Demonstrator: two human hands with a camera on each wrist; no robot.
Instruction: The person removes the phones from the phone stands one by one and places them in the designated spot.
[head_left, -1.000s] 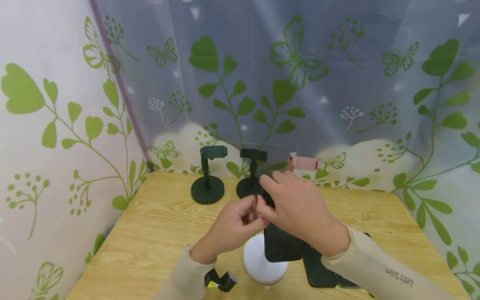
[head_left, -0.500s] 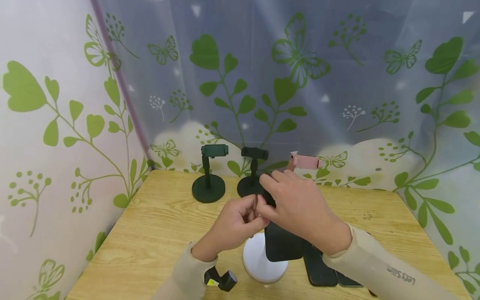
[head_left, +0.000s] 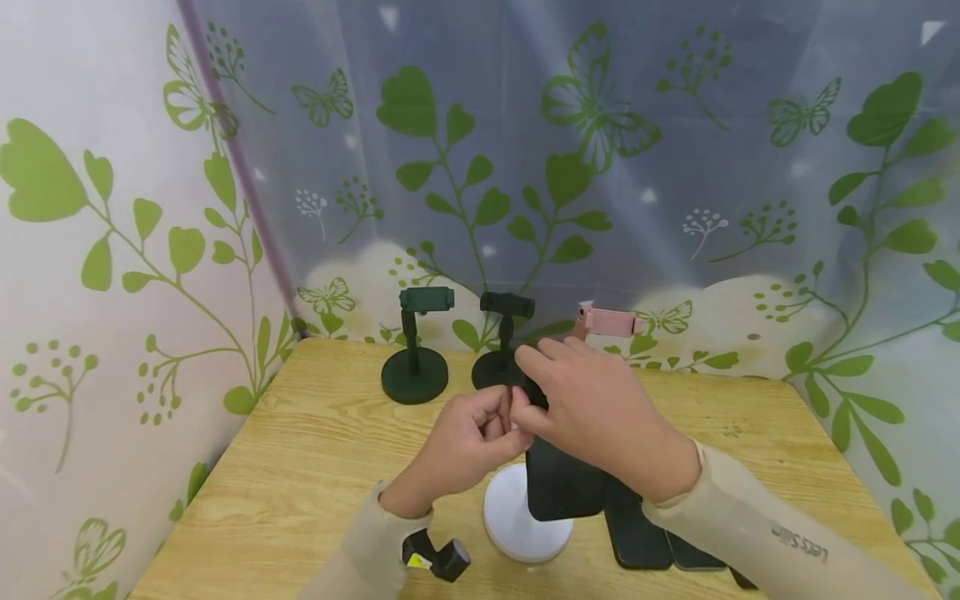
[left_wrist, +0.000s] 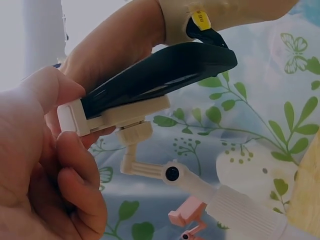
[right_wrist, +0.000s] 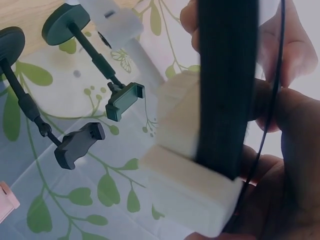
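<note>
A black phone (head_left: pixel 566 483) sits tilted in the clamp of a white phone stand, whose round base (head_left: pixel 527 521) rests on the table. My left hand (head_left: pixel 468 442) pinches the end of the white clamp (left_wrist: pixel 72 118) between thumb and curled fingers, at the phone's edge. Over the phone's upper part, my right hand (head_left: pixel 603 412) grips it, fingers bent round the far side. Both hands' fingertips nearly meet in the head view. Close up in the right wrist view, the clamp's other white jaw overlaps the phone edge (right_wrist: pixel 227 85).
Behind the hands stand a dark green phone stand (head_left: pixel 415 379), a black one (head_left: pixel 507 307) and a pink one (head_left: pixel 611 322). Dark phones (head_left: pixel 636 533) lie on the wooden table (head_left: pixel 330 450) by the right forearm. A leaf-patterned curtain (head_left: pixel 480 167) hangs behind the table.
Both hands keep their hold on the clamp and phone, with the left fingers shifting only slightly. The head view moves a little.
</note>
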